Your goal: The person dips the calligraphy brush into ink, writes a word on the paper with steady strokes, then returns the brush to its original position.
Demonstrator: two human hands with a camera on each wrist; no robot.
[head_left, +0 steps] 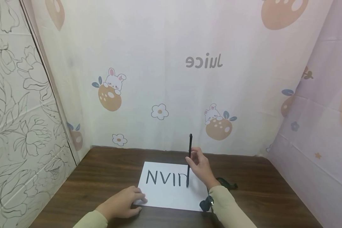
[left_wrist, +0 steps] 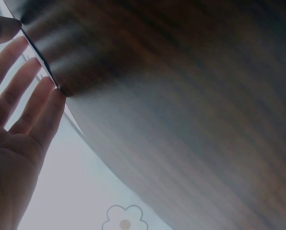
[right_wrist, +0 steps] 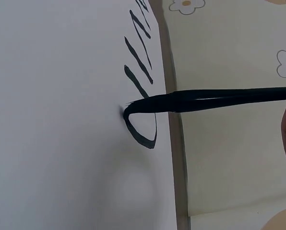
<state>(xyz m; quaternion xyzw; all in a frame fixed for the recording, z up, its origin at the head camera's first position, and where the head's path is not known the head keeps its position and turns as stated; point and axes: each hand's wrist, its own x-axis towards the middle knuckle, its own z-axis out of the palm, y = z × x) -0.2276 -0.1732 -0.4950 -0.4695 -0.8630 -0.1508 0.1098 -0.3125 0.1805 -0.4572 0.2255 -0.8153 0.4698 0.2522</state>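
Note:
A white sheet of paper [head_left: 171,196] lies on the table, with black letters [head_left: 162,178] resembling "NVIN" across its upper part. My right hand [head_left: 200,166] pinches a long black brush [head_left: 189,148] near its middle, held almost upright. In the right wrist view the brush tip [right_wrist: 133,108] touches the paper [right_wrist: 61,115] at the end of a curved stroke [right_wrist: 143,140]. My left hand [head_left: 122,202] rests at the sheet's lower left corner, fingers spread and relaxed. The left wrist view shows its fingertips [left_wrist: 49,93] along the paper's edge.
Around the sheet is a dark wooden table [head_left: 102,167]. Dark objects lie near my right forearm: one [head_left: 206,203] at the paper's lower right corner, another [head_left: 228,183] right of the wrist. A patterned curtain [head_left: 159,79] hangs behind, with more patterned cloth at both sides.

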